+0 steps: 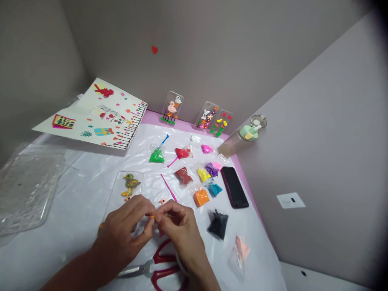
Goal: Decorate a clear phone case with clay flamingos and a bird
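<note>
A home craft corner, we judge, table (151,117) against plain walls (127,48), white plastic sheet (74,242) spread over it, bags of coloured clay (201,197), red-handled scissors (148,267), decorated clear cases (171,108), phone (235,187), drinking bottle (234,142), wall plate (286,201)

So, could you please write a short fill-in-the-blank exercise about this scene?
1. A small ____ piece shows where the left hand and right hand meet.
2. The scissors have ____ handles.
3. The phone lies with its dark screen facing ____.
4. Near the wall stand ____ decorated clear cases.

Missing words: orange; red; up; three.
</note>
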A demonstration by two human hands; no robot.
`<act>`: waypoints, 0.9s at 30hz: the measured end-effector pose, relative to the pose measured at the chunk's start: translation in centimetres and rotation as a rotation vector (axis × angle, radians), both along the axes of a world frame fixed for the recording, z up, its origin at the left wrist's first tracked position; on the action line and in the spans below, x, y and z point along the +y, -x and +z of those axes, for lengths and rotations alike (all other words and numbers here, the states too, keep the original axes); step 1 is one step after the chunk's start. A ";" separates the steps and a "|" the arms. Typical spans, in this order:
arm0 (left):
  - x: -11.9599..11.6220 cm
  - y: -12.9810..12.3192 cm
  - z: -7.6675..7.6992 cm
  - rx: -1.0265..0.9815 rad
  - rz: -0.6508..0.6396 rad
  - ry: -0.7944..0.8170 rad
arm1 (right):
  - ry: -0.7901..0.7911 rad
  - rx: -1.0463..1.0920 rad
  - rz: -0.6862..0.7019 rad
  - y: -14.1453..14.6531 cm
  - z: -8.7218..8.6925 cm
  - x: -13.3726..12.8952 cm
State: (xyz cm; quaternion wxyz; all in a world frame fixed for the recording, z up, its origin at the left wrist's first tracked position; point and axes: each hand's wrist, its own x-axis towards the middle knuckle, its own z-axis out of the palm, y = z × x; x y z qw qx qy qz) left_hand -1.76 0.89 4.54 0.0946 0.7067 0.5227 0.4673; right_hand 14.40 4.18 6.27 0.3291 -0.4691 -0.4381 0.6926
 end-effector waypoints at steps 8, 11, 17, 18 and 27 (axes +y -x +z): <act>-0.2 0.9 -0.3 -0.774 0.062 0.681 | 0.099 0.318 -0.052 -0.1 0.2 0.5; -0.4 1.3 -1.0 -0.908 0.056 0.814 | 0.076 0.335 -0.114 0.1 0.4 0.6; -0.2 0.9 -0.9 -1.021 0.092 0.922 | -0.016 0.302 -0.176 0.1 -0.2 0.5; -0.1 0.8 -0.7 -1.039 0.094 0.932 | -0.023 0.289 -0.183 0.0 -0.2 0.6; 0.0 0.7 -0.5 -1.105 0.012 0.890 | -0.020 0.264 -0.218 0.1 0.0 0.6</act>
